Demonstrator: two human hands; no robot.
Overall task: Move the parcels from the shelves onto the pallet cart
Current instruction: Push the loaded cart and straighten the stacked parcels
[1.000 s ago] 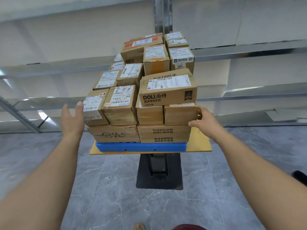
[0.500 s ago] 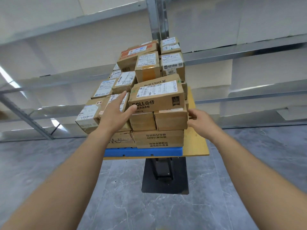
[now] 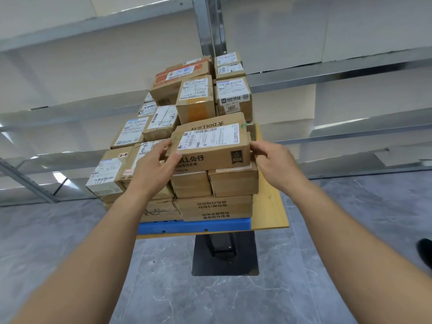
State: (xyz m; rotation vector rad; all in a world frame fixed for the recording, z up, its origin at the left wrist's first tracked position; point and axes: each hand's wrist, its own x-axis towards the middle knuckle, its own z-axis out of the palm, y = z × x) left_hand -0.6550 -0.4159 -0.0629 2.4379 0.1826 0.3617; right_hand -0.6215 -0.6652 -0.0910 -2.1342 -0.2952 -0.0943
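Hands first: I have both on one box, set apart at its two ends. My left hand (image 3: 154, 167) grips the left end of the DOLL parcel (image 3: 210, 146), fingers wrapped over the top corner and thumb pressed on the near face. My right hand (image 3: 273, 162) pinches the right end, fingers curled round the edge.

The DOLL parcel sits at the near right of the stack, on top, with its white shipping label facing up. From my view I cannot tell whether it is resting on the boxes below or just clear of them. Directly under it are two plain brown boxes side by side, the left one (image 3: 190, 183) and the right one (image 3: 233, 182), and these rest on a flat carton (image 3: 215, 208) with printed characters on its near face.

To the left, partly behind my left forearm, is a parcel marked 7947 (image 3: 106, 174). Farther back are a box with orange tape (image 3: 196, 99) and, to its right, one marked 6832 (image 3: 233, 97).

The whole stack stands on a blue pallet (image 3: 194, 226), which lies on a wooden board (image 3: 268, 206) carried by a black base (image 3: 224, 253) on the grey marbled floor (image 3: 70, 230). Grey metal shelves (image 3: 350, 71) run across the far side, with an upright post (image 3: 211, 24) behind the stack.
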